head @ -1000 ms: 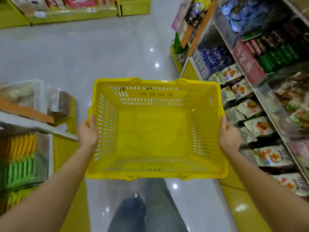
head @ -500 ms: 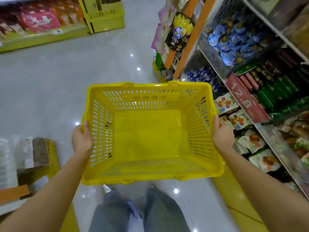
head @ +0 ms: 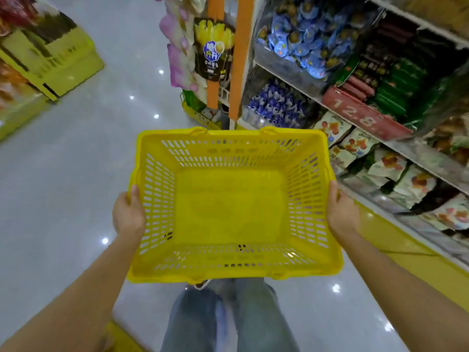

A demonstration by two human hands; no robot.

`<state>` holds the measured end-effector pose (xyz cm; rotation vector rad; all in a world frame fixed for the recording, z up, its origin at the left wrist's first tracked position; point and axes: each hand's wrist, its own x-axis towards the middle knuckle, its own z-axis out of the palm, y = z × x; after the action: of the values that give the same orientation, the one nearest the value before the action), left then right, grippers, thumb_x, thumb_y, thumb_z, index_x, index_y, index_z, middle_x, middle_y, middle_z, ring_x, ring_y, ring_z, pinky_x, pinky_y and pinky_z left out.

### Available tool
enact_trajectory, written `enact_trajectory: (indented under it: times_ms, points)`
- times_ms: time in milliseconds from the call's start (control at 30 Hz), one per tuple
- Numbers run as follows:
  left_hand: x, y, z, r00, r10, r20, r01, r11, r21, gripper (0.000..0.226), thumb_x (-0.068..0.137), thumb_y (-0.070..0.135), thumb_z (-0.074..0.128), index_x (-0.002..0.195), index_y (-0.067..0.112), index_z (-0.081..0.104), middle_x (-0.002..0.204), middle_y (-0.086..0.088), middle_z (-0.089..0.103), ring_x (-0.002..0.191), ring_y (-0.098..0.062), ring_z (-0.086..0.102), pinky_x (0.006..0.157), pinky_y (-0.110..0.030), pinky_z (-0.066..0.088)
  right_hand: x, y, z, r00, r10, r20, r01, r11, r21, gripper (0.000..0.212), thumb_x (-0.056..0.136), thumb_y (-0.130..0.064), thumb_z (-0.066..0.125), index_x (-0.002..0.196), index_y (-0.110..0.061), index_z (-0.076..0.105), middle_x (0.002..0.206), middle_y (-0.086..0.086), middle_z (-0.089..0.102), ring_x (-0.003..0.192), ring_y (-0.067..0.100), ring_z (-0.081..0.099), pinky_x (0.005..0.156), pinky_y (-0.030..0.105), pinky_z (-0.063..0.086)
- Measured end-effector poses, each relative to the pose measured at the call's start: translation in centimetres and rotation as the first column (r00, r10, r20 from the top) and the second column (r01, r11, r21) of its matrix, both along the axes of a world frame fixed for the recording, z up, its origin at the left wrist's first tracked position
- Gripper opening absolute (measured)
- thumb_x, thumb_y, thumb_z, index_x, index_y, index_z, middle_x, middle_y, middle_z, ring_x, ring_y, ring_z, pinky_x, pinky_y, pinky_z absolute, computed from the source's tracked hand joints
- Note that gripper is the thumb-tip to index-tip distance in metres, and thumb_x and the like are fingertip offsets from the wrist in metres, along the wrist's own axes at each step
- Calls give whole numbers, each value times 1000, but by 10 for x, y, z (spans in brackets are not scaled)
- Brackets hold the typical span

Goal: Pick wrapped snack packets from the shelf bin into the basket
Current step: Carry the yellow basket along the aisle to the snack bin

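Yellow basket (head: 228, 133), held out over my legs (head: 264, 318) above the grey floor (head: 76, 153). My left hand (head: 128, 215) grips its left rim and my right hand (head: 341, 215) its right rim, each thumb curled over the edge (the other fingers are hidden beneath). Blue wrapped packets (head: 302, 47) lie heaped in a shelf bin (head: 269, 55) ahead on my right, well apart from both hands.

Both hands, left (head: 128, 215) and right (head: 341, 214), grip the yellow basket's (head: 228, 134) side rims.
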<state>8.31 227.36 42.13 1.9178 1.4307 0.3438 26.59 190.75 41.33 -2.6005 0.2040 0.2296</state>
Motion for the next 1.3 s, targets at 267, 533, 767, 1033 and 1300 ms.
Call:
enact_trajectory:
  times_ms: [267,533,767,1033,1300]
  points:
    - [96,15,-12,963,-271,8,270,962,32,45,100,30,36,90,-9,57,94,-34,58,92,-41,56,76,-45,38,-14,-22,-39,963,-266,-34,268,961,71,58,99,-43,25,106,2,61,104,31,61,95,44,57,71,42,41]
    - [156,13,-33,932,-358,-58,360,932,36,46,100,32,37,81,-6,54,84,-33,56,84,-43,55,70,-45,37,20,-34,-61,934,-334,-126,345,936,73,55,99,-43,27,105,-3,64,105,29,63,99,45,57,79,43,43]
    - [184,22,-63,922,-371,-113,374,928,1,45,99,31,37,85,-8,57,83,-32,56,79,-37,53,68,-41,34,38,-26,-83,902,-372,-219,394,917,64,60,97,-50,24,106,-7,65,108,25,63,101,43,56,83,44,43]
    - [216,49,-102,873,-463,-153,456,887,-78,43,100,26,37,94,-12,57,96,-37,57,92,-44,54,77,-45,38,32,4,-106,863,-475,-172,482,876,3,58,97,-47,28,90,-4,65,98,30,64,93,45,57,75,43,43]
    - [242,88,-165,859,-492,-138,471,867,-160,41,100,28,35,93,-8,55,98,-34,56,92,-42,52,72,-38,32,20,50,-160,837,-535,-111,535,844,-29,56,97,-46,27,87,-4,62,94,30,64,89,46,58,63,37,32]
